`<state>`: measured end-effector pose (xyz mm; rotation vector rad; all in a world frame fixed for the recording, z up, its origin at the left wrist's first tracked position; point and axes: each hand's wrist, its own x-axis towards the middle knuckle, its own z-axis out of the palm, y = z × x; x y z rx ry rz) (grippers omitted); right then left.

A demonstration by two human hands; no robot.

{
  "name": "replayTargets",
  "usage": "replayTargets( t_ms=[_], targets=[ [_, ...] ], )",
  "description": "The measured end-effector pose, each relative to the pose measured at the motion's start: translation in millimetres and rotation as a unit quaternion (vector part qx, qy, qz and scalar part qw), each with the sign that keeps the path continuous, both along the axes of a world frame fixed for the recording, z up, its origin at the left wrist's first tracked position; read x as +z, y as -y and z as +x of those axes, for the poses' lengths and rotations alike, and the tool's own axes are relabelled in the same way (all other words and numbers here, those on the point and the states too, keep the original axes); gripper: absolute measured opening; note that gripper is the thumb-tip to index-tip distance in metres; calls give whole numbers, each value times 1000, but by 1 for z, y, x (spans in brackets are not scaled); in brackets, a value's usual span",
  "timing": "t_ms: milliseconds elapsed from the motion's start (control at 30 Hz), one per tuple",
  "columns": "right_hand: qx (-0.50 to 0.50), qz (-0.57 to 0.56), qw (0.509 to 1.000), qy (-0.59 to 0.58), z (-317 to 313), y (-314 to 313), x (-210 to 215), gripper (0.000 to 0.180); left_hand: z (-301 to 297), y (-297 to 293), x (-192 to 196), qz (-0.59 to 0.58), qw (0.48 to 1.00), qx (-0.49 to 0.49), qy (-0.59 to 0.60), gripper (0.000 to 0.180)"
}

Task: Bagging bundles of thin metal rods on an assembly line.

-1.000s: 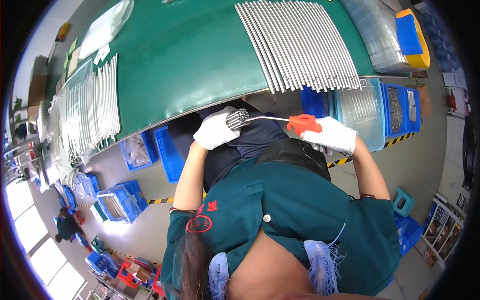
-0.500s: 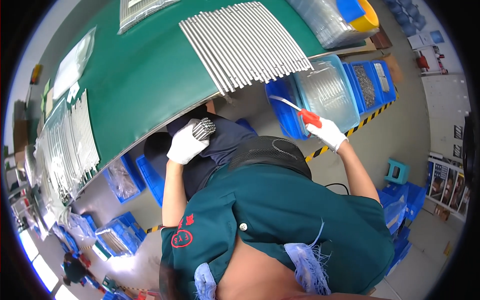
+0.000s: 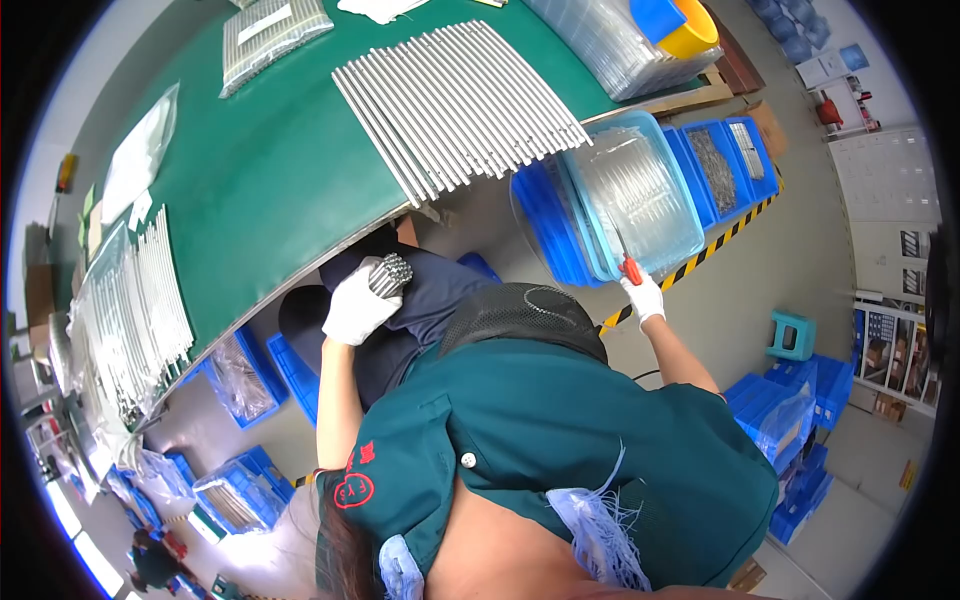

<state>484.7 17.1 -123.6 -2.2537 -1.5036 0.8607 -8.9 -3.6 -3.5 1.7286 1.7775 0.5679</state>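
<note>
My left hand point(image 3: 356, 308), in a white glove, is closed round a bundle of short metal rods point(image 3: 393, 274) over my lap, below the table's edge. Only the rods' bunched ends show. My right hand point(image 3: 644, 296), also gloved, grips the red handle of a hand tool point(image 3: 631, 270). Its thin metal shaft points away from me, over the near part of a light-blue bin point(image 3: 688, 205) with silvery rods in clear plastic. The tool's exact kind cannot be made out.
A row of long metal rods point(image 3: 455, 110) lies across the green table point(image 3: 270, 165), overhanging its near edge. More rods in plastic point(image 3: 125, 320) lie at the table's left. Blue bins point(image 3: 708, 175) stand to the right, beside black-yellow floor tape point(image 3: 722, 246).
My right hand has come slightly nearer, and the tool's shaft has swung from pointing left to pointing away, over the bin. My left hand still holds the rods. The whole view has shifted a little.
</note>
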Motion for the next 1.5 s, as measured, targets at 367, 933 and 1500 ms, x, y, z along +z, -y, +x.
replayTargets(
  t_ms=[367, 933, 1500],
  targets=[
    [24, -155, 974, 161, -9, -3, 39, 48, 11, 10, -12, 100, 992, 45, -57, 26],
    [627, -120, 733, -236, -339, -45, 200, 69, 2, 58, 43, 92, 951, 213, 203, 33],
    [704, -130, 669, -200, -410, -23, 184, 66, -14, 107, 9, 107, 885, 321, 321, 55]
  ],
)
